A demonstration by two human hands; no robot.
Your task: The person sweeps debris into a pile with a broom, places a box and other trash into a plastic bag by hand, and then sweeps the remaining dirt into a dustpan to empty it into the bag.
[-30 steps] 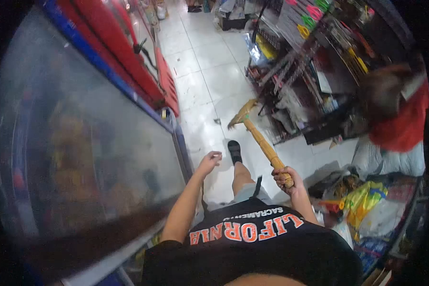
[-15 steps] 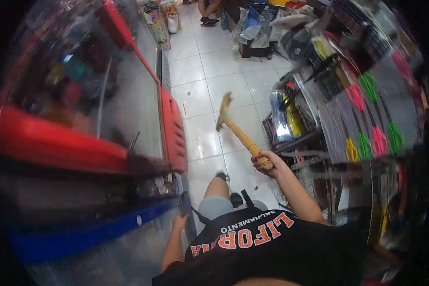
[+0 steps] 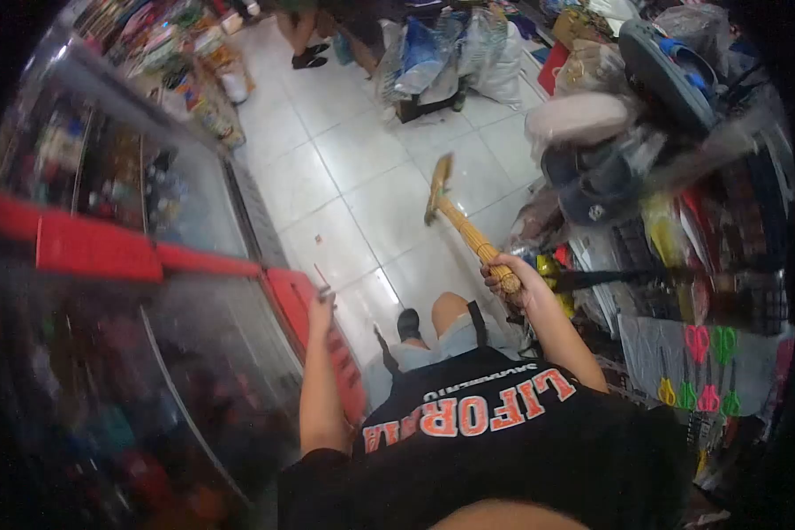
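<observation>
My right hand [image 3: 516, 281] is wrapped around the top end of a broom [image 3: 466, 228]. Its yellow handle looks like bound reeds and slants away down toward the tiled floor; the narrow brownish head lies crosswise at the far end. Lower left, my left hand [image 3: 321, 311] is closed in front of my body, with a small dark thing at its fingertips that I cannot make out. Beside that hand runs a red slotted panel [image 3: 293, 300] on the corner of a glass case.
On the left stands a glass-fronted case [image 3: 185, 194] with red trim. Shelves at right carry colourful scissors [image 3: 698, 343], slippers [image 3: 667, 79] and bagged goods. White tiles [image 3: 362, 194] form the aisle, plastic sacks [image 3: 424, 57] stand ahead, and another person's legs [image 3: 302, 40] show beyond.
I have moved forward along the aisle, and the view has turned. My left hand has left the case's edge and come up and forward. The broom remains in my right hand.
</observation>
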